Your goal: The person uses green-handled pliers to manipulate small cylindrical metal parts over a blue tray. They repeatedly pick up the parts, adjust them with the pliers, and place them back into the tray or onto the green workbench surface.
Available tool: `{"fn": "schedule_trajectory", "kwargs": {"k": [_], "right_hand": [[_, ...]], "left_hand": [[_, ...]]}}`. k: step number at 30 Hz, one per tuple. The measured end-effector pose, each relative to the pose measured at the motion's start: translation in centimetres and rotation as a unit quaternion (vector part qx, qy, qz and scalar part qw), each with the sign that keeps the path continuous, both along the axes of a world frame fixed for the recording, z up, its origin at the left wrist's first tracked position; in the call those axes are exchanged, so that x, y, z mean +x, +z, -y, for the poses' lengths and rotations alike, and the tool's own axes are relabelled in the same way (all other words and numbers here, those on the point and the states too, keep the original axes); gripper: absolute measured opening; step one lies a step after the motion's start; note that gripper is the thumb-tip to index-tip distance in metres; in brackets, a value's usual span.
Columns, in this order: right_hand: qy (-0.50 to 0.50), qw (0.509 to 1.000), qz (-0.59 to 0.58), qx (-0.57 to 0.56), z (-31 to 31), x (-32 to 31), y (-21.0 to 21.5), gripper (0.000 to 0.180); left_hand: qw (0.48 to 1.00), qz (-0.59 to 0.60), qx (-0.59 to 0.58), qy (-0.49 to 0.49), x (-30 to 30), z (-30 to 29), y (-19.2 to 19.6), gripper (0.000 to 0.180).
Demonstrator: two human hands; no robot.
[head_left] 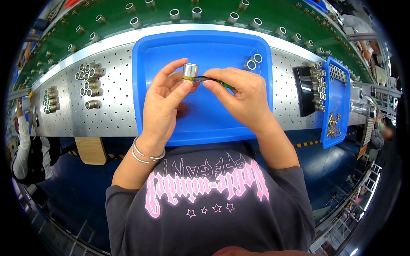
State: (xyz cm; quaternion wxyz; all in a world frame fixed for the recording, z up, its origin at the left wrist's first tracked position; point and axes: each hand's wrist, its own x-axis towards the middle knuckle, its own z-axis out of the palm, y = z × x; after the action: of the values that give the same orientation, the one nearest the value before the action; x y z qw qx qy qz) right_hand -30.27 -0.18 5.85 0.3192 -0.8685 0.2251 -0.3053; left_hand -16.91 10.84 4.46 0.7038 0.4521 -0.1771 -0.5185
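Over a blue tray (230, 120), my left hand (164, 96) grips a short shiny metal sleeve (191, 69) between fingers and thumb, with a yellowish band at its lower end. My right hand (239, 91) is closed around a slim tool (228, 85) with a dark, narrow front and green on its handle; its exact kind is unclear. The tool's tip touches the sleeve near the yellowish band. Inside the tray, toward the far right corner, sit two more metal sleeves (251, 65). A reddish-brown patch (184, 110) shows beside my left wrist.
Metal sleeves (197, 13) stand spaced along a green conveyor (162, 25) beyond the tray. Sleeve groups (89, 79) rest on the perforated metal table (115, 64) at left. Rightward are a black flat device (304, 91) and another blue tray (328, 128) holding sleeves and small brass-coloured parts.
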Motion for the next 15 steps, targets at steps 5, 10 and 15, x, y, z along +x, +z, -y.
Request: {"fn": "schedule_trajectory", "kwargs": {"k": [5, 10, 15], "right_hand": [[-0.005, 1.0, -0.002, 0.014, -0.09, -0.09, 0.04, 0.013], [-0.004, 1.0, -0.004, 0.028, -0.06, -0.21, -0.2, 0.013], [-0.003, 1.0, -0.002, 0.024, -0.12, -0.25, -0.15, 0.012]], "left_hand": [[1.0, 0.002, -0.004, 0.007, -0.18, 0.02, 0.14, 0.045], [1.0, -0.002, -0.011, 0.006, -0.24, 0.0, 0.05, 0.044], [1.0, 0.004, -0.012, 0.002, -0.19, -0.04, 0.06, 0.043]]}}
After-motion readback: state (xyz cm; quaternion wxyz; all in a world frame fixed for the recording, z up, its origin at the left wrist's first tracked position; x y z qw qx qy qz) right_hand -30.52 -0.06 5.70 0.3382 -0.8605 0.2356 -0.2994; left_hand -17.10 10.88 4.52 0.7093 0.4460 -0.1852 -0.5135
